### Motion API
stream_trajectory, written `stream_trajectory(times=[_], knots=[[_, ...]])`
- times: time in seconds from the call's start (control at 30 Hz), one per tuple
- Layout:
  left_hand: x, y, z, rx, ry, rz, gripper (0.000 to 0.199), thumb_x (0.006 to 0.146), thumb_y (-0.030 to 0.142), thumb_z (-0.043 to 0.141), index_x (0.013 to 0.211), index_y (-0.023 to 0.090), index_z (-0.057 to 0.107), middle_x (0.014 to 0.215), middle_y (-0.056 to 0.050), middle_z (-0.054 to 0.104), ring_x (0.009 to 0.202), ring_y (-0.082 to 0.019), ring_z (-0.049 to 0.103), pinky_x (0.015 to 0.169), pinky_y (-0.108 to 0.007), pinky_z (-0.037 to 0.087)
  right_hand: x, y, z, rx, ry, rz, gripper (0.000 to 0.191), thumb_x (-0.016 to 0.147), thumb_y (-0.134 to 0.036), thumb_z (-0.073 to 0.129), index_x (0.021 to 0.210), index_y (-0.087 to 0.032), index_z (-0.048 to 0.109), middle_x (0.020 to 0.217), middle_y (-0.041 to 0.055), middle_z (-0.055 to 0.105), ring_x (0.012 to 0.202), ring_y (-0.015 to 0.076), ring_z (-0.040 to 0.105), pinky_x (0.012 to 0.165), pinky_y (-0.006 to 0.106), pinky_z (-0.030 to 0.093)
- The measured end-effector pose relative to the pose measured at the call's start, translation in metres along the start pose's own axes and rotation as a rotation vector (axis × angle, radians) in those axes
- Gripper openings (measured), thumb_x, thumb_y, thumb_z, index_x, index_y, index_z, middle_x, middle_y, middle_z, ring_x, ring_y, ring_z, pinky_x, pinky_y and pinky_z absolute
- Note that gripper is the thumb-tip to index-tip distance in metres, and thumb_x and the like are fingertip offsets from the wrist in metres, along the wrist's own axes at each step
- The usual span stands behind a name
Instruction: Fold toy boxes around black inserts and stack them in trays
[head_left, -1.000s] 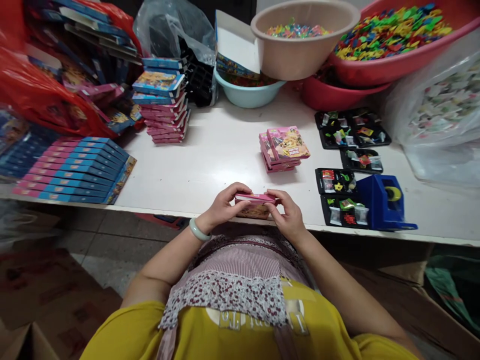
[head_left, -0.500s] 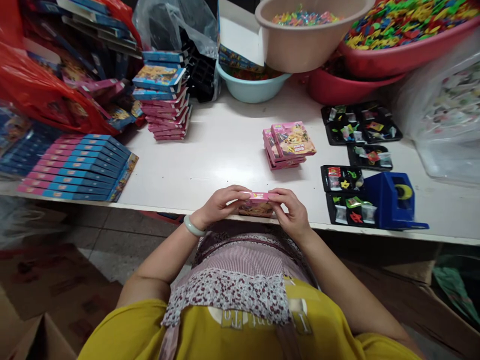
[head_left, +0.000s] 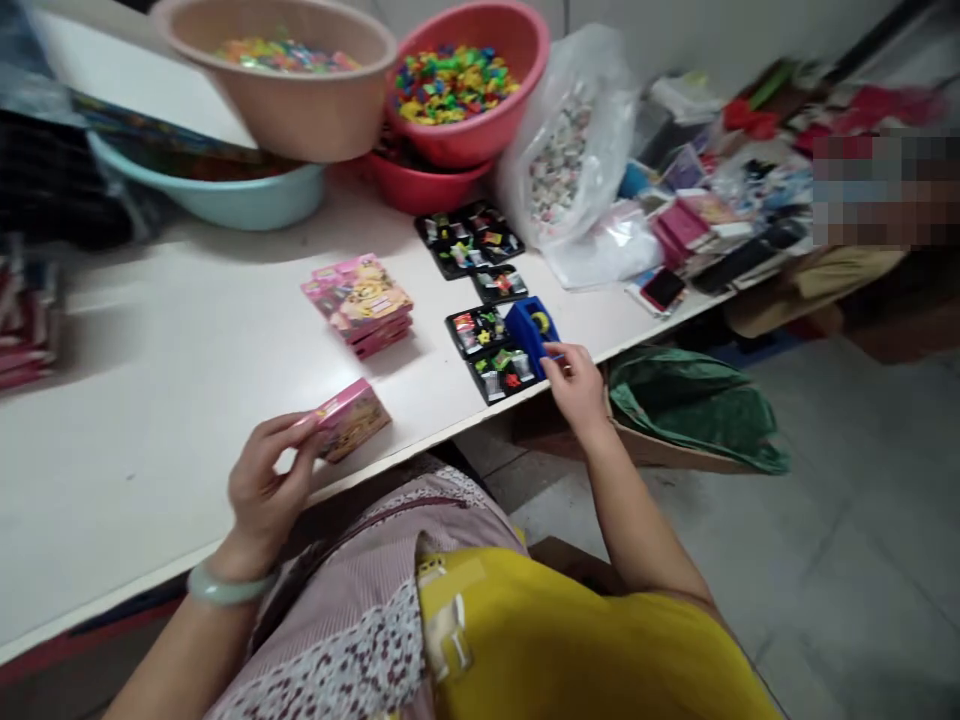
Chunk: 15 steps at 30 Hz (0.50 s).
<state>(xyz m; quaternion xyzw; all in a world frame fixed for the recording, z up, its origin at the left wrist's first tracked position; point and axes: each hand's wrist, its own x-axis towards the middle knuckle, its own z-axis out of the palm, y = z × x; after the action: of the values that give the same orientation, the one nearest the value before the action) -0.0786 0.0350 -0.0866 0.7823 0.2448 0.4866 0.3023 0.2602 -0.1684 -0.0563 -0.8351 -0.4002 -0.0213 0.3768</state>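
Pinched between the thumb and fingers of my left hand [head_left: 271,470] is a small pink box [head_left: 355,420], standing on its edge near the table's front edge. My right hand [head_left: 576,385] has its fingers closed at the front end of a blue tape dispenser [head_left: 531,335]; whether a piece of tape is between them is too small to tell. Just behind the held box lies a short stack of pink boxes [head_left: 367,300]. Black trays [head_left: 491,360] with small wrapped items and plastic pieces sit left of the dispenser.
Tubs of colourful pieces, one beige [head_left: 300,110] and one red [head_left: 480,130], stand at the back beside a clear bag [head_left: 562,160]. A green-lined carton [head_left: 697,400] is below the table edge at right. Another person's arm [head_left: 817,280] shows at far right.
My right hand has let go of the pink box and moved right to the tape dispenser. My left hand still holds the box, now turned at an angle. The view has swung right.
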Motion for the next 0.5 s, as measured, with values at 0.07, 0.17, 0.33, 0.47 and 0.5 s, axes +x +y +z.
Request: stream_trajectory(times=[0.07,0.17,0.33,0.47,0.5], knots=[[0.001,-0.005,0.002,0.037,0.007,-0.006,0.042,0.077,0.02,0.073,0.109,0.046,0.069,0.103,0.006,0.071,0.088,-0.023,0.068,0.073,-0.046,0.059,0.013,0.028,-0.025,-0.212,0.051,0.107,0.026,0.089,-0.028,0.056,0.107,-0.016,0.07,0.107,0.0137,0.063,0.081,0.0218,0.062,0.086,0.043,0.052],[0.003,-0.006,0.002,0.053,0.006,-0.036,0.046,0.077,0.02,0.072,0.11,0.051,0.067,0.105,0.008,0.07,0.089,-0.024,0.067,0.075,-0.048,0.058,0.028,0.051,-0.036,-0.349,-0.067,0.197,0.022,0.086,-0.033,0.061,0.094,-0.017,0.075,0.107,0.0139,0.062,0.088,0.0249,0.063,0.089,0.043,0.05],[0.006,-0.005,0.002,0.075,-0.011,0.012,0.045,0.074,0.014,0.072,0.113,0.038,0.068,0.102,0.0,0.07,0.091,-0.022,0.068,0.072,-0.039,0.057,0.036,0.069,-0.029,-0.105,-0.158,0.275,0.019,0.081,-0.037,0.066,0.084,-0.021,0.075,0.09,0.0055,0.065,0.079,0.0195,0.061,0.083,0.036,0.051],[0.007,-0.007,0.001,0.053,0.005,-0.002,0.045,0.073,0.013,0.073,0.111,0.037,0.069,0.101,0.0,0.07,0.09,-0.021,0.068,0.07,-0.037,0.057,0.034,0.081,-0.029,-0.069,-0.11,0.291,0.028,0.082,-0.043,0.063,0.095,-0.021,0.075,0.098,0.0072,0.065,0.076,0.0178,0.059,0.084,0.038,0.05],[0.008,-0.007,0.001,0.052,0.007,-0.01,0.045,0.073,0.014,0.073,0.111,0.038,0.069,0.101,0.0,0.07,0.09,-0.021,0.068,0.071,-0.038,0.057,0.035,0.083,-0.029,-0.063,-0.111,0.295,0.027,0.08,-0.042,0.065,0.093,-0.021,0.076,0.097,0.007,0.065,0.075,0.0177,0.059,0.085,0.039,0.05]])
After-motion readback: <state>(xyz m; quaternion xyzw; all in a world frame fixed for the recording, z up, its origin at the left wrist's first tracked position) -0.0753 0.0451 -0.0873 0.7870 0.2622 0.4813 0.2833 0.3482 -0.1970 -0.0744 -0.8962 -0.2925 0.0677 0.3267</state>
